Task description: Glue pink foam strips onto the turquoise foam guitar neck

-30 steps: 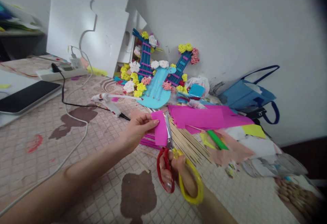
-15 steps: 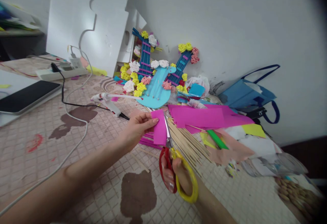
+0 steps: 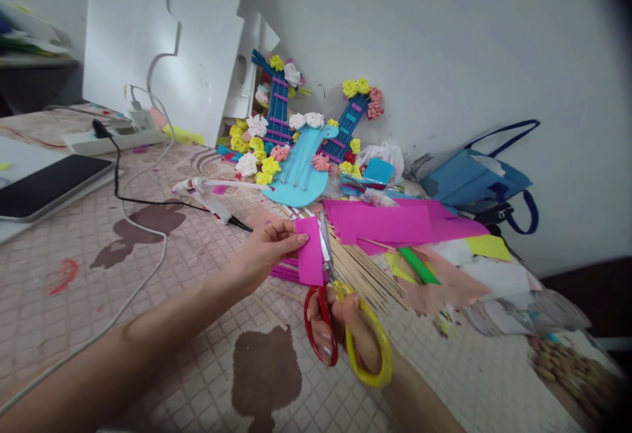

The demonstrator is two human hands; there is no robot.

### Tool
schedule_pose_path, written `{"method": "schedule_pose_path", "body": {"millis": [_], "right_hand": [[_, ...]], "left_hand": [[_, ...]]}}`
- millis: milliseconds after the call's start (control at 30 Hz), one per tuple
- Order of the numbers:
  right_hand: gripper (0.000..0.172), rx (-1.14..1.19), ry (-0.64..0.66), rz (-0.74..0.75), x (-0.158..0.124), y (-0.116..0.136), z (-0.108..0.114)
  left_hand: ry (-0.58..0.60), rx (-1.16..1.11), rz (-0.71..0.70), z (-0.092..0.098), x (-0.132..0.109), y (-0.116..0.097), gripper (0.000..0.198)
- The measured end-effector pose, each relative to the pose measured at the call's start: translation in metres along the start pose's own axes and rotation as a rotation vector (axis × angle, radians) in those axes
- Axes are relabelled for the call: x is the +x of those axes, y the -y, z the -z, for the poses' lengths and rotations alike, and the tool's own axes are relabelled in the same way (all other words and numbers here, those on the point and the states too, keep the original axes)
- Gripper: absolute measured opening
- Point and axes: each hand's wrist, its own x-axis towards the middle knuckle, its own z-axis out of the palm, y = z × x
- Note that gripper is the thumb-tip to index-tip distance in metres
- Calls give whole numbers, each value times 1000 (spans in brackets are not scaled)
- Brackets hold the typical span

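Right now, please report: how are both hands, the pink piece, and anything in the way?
Left hand pinching pink piece by left side. Right hand gripping scissors, blades at piece's right edge. Sticks behind the blades.

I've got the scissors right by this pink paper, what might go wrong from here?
Your left hand pinches only one side of the pink paper, so it may flex and a cut could wander. The blades of the scissors lie near your thumb; a slip might nick it. The white cable runs alongside your left forearm, which might snag it.
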Motion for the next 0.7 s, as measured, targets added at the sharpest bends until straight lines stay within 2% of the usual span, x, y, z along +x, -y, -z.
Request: {"method": "schedule_pose_path", "body": {"millis": [200, 467, 700], "right_hand": [[62, -30, -33, -19, 2, 7, -4], [68, -10, -104, -97, 2, -7, 4], [67, -33, -117, -106, 2, -5, 4]], "left_hand": [[-5, -2, 15, 0, 1, 2, 20], [9, -18, 10, -2, 0, 0, 21], [45, -33, -7, 1, 2, 3, 20]]}}
